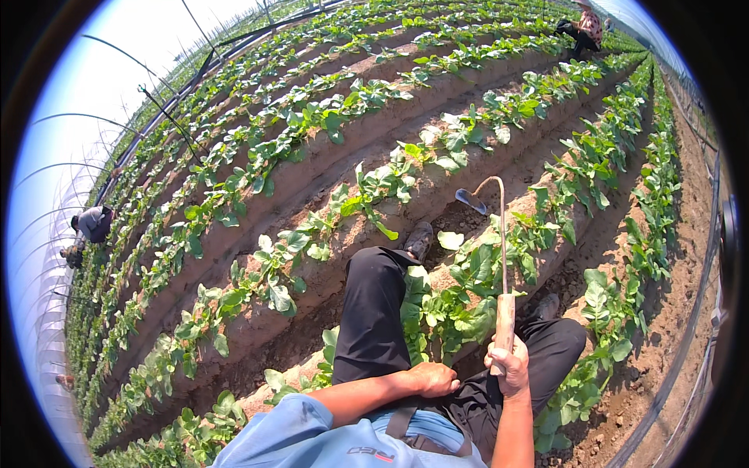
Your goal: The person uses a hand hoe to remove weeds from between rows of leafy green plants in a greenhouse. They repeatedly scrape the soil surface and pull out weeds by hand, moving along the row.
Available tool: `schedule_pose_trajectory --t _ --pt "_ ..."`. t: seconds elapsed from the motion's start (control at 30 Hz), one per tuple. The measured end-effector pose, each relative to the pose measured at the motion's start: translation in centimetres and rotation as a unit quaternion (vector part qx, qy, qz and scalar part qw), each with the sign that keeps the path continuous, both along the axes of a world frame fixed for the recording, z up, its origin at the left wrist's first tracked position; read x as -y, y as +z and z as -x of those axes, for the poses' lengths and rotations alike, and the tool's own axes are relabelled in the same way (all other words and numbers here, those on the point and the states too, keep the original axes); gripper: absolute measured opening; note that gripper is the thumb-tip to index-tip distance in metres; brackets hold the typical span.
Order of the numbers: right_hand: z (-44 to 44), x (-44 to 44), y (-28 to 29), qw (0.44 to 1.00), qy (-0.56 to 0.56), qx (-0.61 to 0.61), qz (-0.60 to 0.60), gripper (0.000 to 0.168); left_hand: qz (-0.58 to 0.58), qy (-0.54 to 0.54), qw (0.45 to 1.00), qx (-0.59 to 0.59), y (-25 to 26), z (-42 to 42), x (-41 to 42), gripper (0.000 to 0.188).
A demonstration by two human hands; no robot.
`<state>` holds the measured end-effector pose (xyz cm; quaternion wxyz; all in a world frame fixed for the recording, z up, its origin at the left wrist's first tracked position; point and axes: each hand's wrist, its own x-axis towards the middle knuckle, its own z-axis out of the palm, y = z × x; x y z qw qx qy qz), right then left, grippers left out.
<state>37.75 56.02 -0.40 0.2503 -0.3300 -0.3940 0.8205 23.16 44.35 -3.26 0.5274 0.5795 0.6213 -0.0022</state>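
Observation:
My right hand (510,364) grips the wooden handle (504,319) of a hand hoe, which points away from my body. Its thin metal neck (503,234) bends over at the far end, and the blade (470,201) hangs above the soil of a furrow. My left hand (434,379) rests at my lap with its fingers curled in, and no tool shows in it. Between my spread knees grow broad-leaved green plants (462,310) on a raised ridge. My black trousers (377,310) flank this row on both sides.
Ridges of similar leafy plants (281,251) run across the field with furrows (304,316) between them. One person (587,28) crouches far off at upper right; another (95,224) bends at far left. Thin hoops (76,117) stand at left. A dark strip (684,339) edges the right side.

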Motion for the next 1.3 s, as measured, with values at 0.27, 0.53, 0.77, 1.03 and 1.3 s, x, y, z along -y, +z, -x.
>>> schedule_pose_trajectory --t 0.27,0.53,0.77,1.03,1.3 --pt "-2.5 -1.4 0.1 0.999 -0.019 0.028 0.033 0.05 -0.003 0.009 1.0 0.02 -0.1 -0.2 -0.8 0.036" --pt "-2.3 -2.1 0.1 0.998 -0.041 -0.013 0.056 0.046 -0.001 0.026 1.0 -0.001 -0.8 0.4 -1.0 0.031" --pt "-2.5 -1.1 -0.1 0.999 -0.027 0.013 0.014 0.053 -0.07 0.036 0.997 -0.01 -0.8 0.4 -0.4 0.027" --pt "-1.6 0.2 2.6 0.996 -0.039 0.019 -0.077 0.04 -0.204 0.191 0.96 0.035 -1.4 -0.3 0.8 0.028" --pt "3.4 3.5 -1.2 0.926 -0.139 0.162 -0.311 0.052 -0.208 0.289 0.916 0.186 5.7 1.4 -7.1 0.044"
